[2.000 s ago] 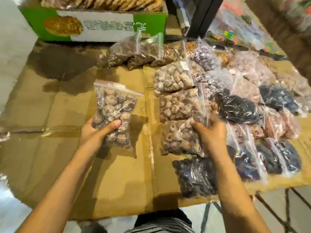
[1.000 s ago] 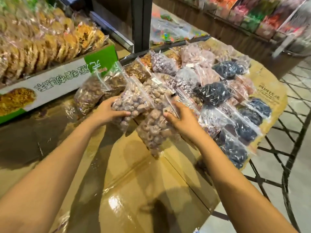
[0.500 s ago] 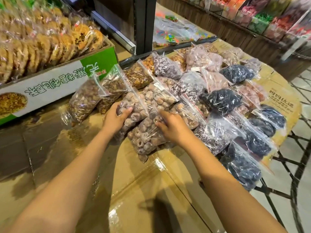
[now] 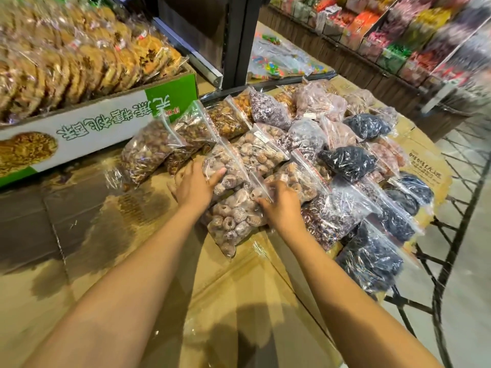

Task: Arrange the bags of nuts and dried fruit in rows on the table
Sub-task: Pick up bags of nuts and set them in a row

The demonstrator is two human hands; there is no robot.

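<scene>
Clear zip bags of nuts and dried fruit lie in rows on the cardboard-covered table (image 4: 239, 301). My left hand (image 4: 195, 187) grips a bag of pale brown dried fruit (image 4: 225, 166) at the left end of a row, thumb over its front. Just below it lies a second bag of the same fruit (image 4: 233, 221), and my right hand (image 4: 281, 205) holds it by its upper right edge. Dark bags of black dried fruit (image 4: 348, 160) and purplish bags (image 4: 334, 216) fill the rows to the right. Two brown nut bags (image 4: 148, 152) lean behind my left hand.
A green and white carton of wrapped biscuits (image 4: 106, 128) stands at the back left. A black post (image 4: 240, 41) rises behind the bags. Shelves of packaged snacks (image 4: 398, 41) run along the back right. A black wire frame (image 4: 451, 248) edges the table on the right.
My left hand has carried its bag from the open left side of the table into the row. My right hand shifted the lower fruit bag. The view swung to the right.
</scene>
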